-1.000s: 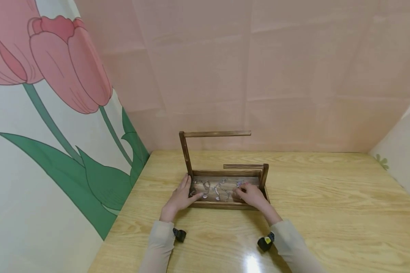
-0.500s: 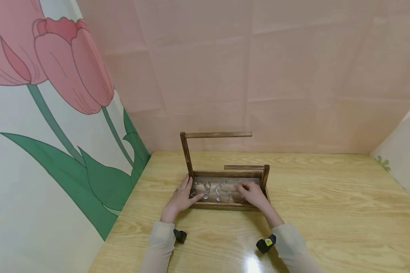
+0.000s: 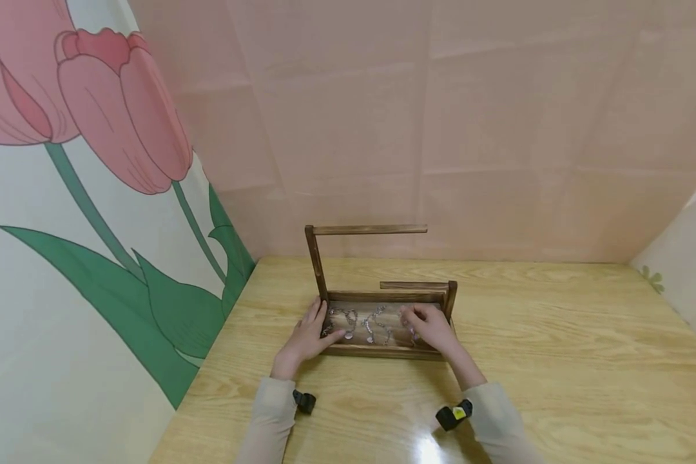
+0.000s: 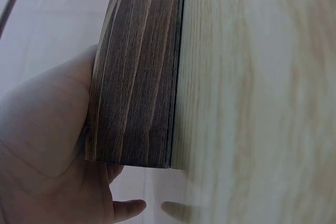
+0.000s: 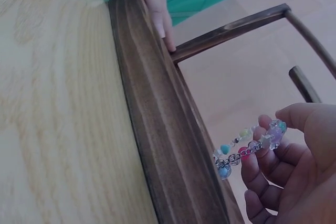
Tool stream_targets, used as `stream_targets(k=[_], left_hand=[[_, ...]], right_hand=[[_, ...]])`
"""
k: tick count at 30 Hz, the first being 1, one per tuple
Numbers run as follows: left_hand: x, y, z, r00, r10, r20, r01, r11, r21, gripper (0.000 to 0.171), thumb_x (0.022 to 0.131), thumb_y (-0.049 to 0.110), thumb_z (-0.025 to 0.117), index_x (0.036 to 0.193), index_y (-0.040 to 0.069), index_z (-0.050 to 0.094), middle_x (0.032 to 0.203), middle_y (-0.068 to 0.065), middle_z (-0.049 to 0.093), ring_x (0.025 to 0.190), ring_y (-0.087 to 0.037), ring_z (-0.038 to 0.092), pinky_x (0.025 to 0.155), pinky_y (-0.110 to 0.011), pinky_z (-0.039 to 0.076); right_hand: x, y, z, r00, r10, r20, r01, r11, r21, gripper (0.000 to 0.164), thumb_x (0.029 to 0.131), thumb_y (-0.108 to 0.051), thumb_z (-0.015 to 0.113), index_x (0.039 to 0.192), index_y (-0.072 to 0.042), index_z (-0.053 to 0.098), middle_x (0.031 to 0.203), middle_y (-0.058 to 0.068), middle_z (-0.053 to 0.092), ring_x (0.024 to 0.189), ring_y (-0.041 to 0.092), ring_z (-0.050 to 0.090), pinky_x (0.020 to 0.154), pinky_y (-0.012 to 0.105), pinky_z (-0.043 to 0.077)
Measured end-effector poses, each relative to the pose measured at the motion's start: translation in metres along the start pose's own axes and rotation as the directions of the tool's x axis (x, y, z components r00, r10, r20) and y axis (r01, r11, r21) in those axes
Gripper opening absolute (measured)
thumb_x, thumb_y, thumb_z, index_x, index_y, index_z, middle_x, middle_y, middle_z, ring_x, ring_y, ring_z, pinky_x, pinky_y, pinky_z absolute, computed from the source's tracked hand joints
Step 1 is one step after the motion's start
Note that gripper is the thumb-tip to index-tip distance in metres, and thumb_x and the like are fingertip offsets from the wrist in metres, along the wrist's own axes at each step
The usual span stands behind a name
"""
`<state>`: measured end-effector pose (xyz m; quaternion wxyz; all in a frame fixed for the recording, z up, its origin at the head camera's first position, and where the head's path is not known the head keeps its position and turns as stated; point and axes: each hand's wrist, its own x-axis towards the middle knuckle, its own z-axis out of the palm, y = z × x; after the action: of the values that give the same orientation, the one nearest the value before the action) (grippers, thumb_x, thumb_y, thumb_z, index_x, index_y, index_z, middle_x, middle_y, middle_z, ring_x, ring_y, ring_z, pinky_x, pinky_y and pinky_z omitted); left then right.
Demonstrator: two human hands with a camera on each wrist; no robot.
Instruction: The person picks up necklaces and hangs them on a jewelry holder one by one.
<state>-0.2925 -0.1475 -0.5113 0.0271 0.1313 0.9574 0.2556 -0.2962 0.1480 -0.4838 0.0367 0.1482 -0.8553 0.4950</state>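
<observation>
A brown wooden tray with a raised frame stands on the table. My left hand rests at its left end, fingers straight and spread, thumb reaching over the front wall. In the right wrist view, left-hand fingers lie at the tray's corner. My right hand is over the tray's right part. Its thumb and fingertips pinch a beaded bracelet of clear, pink, blue and purple beads, which hangs in a loop. Silver chain bracelets with round charms lie on the tray's floor, left and middle.
The tray's frame has a tall left post with an upper bar and a short right post with a lower bar. The pale wooden table surrounds it. A pink backdrop hangs behind, a tulip-printed wall at left.
My right hand has shifted slightly within the tray's right part and lifted the beaded bracelet from the tray floor. My left hand stays at the left end.
</observation>
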Motion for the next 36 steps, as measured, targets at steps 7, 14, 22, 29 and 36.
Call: stream_targets(k=[7, 14, 22, 29, 36], left_hand=[[0.0, 0.0, 0.001, 1.0, -0.001, 0.0, 0.001, 1.0, 0.005, 0.087, 0.089, 0.057, 0.048, 0.15, 0.009, 0.009, 0.157, -0.01, -0.001, 0.143, -0.032, 0.005, 0.107, -0.062, 0.015], [0.0, -0.001, 0.002, 1.0, -0.003, 0.01, 0.003, 1.0, 0.01, 0.087, 0.089, 0.059, 0.046, 0.15, 0.011, 0.008, 0.157, -0.007, -0.003, 0.143, -0.032, 0.004, 0.108, -0.061, 0.015], [0.0, 0.0, 0.002, 1.0, -0.003, -0.002, 0.003, 1.0, 0.0, 0.085, 0.09, 0.056, 0.048, 0.15, 0.011, 0.009, 0.157, -0.008, -0.002, 0.143, -0.031, 0.005, 0.107, -0.061, 0.015], [0.001, 0.0, 0.002, 1.0, -0.001, -0.002, 0.001, 1.0, 0.007, 0.085, 0.09, 0.056, 0.048, 0.15, 0.011, 0.009, 0.157, -0.008, -0.001, 0.142, -0.032, 0.005, 0.107, -0.062, 0.016], [0.0, 0.0, 0.001, 1.0, -0.004, 0.005, 0.004, 1.0, 0.004, 0.086, 0.089, 0.058, 0.047, 0.15, 0.011, 0.009, 0.157, -0.009, -0.001, 0.142, -0.033, 0.005, 0.107, -0.062, 0.015]], right_hand=[[-0.001, -0.003, -0.002, 1.0, 0.016, 0.004, -0.016, 1.0, 0.005, 0.034, 0.096, -0.027, 0.051, 0.08, 0.0, 0.063, 0.06, 0.008, 0.057, 0.051, 0.014, 0.05, 0.047, 0.023, 0.037], [-0.002, -0.007, -0.004, 1.0, -0.006, 0.006, 0.006, 1.0, 0.026, 0.033, 0.096, -0.029, 0.051, 0.082, -0.002, 0.064, 0.065, 0.008, 0.058, 0.054, 0.013, 0.049, 0.049, 0.024, 0.038], [-0.004, -0.022, -0.006, 0.999, -0.026, 0.023, 0.024, 0.997, 0.071, 0.034, 0.097, -0.025, 0.05, 0.084, 0.003, 0.063, 0.069, 0.012, 0.061, 0.061, 0.025, 0.055, 0.051, 0.024, 0.042], [-0.013, -0.053, -0.012, 0.998, -0.038, 0.043, 0.034, 0.994, 0.105, 0.028, 0.097, -0.016, 0.048, 0.084, 0.005, 0.063, 0.074, 0.024, 0.06, 0.062, 0.031, 0.055, 0.051, 0.025, 0.044], [-0.004, -0.039, -0.005, 0.997, -0.057, 0.054, 0.05, 0.991, 0.127, 0.031, 0.097, -0.024, 0.049, 0.084, 0.001, 0.062, 0.069, 0.021, 0.058, 0.059, 0.036, 0.052, 0.049, 0.03, 0.044]])
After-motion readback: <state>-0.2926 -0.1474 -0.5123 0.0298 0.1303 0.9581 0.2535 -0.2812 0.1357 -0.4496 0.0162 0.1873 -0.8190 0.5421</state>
